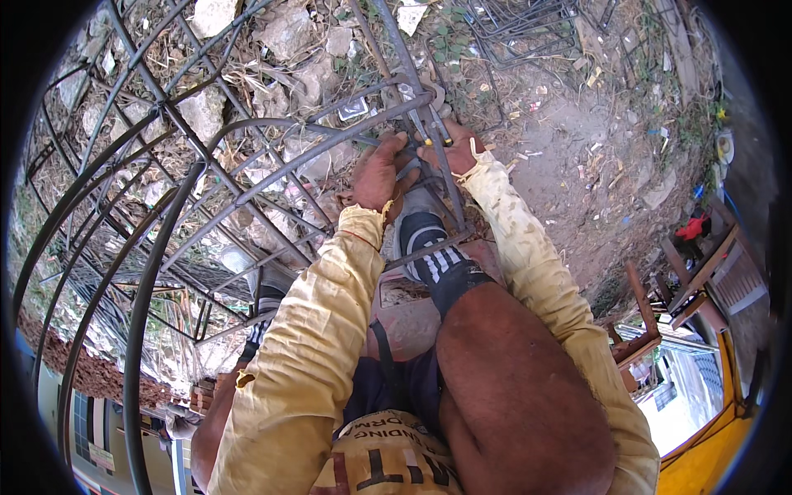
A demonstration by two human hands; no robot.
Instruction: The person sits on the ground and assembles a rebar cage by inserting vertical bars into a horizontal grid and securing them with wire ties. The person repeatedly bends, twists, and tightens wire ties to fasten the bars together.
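A pair of metal pincers (428,97) sits with its rounded jaws at a crossing of steel rebar (388,112), near the top middle. My right hand (454,150) is closed at the pincers' handles, just below that crossing. Beside it on the left, my left hand (381,175) is closed, fingertips up against the bars; whatever lies in its fingers is hidden. The rebar belongs to a cage of tied bars (239,198) that stretches to the left. Below my hands, my shoe and striped sock (432,247) stand among the bars.
Long curved bars (157,272) arch along the left side. Broken stones (305,91) and dry grass lie under the cage. Bent steel stirrups (528,29) are piled at the far top. Bare dirt (569,165) with litter spreads to the right, with wooden furniture (701,280) beyond it.
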